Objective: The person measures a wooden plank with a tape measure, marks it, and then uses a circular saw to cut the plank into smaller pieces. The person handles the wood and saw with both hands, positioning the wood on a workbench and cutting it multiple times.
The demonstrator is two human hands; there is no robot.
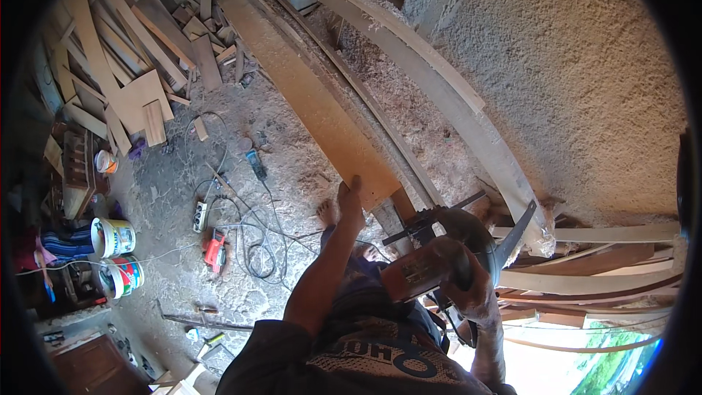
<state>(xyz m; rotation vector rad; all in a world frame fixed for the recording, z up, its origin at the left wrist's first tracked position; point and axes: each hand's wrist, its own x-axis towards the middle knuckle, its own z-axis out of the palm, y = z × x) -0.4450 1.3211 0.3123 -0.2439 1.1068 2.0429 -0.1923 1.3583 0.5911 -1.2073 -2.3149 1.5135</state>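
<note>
A long tan wooden board (307, 102) runs from the far left toward me. At its near end my left hand (351, 201) is closed on the left edge, thumb on top and the other fingers mostly hidden. My right hand (472, 291) is wrapped round the handle of what looks like a circular saw (413, 271), with a reddish-brown motor housing and a dark round guard. The saw's flat base is at the board's near end; whether the blade touches the wood is hidden. A curved grey piece (515, 238) sticks out on the saw's right.
Narrow timbers (358, 95) lie alongside the board, and a long curved plank (468, 132) arcs to their right. Tangled cables (263, 249), a red power tool (215, 251) and a blue one (256, 164) lie on the dusty floor. Offcuts (124, 44) and buckets (113, 238) are at left.
</note>
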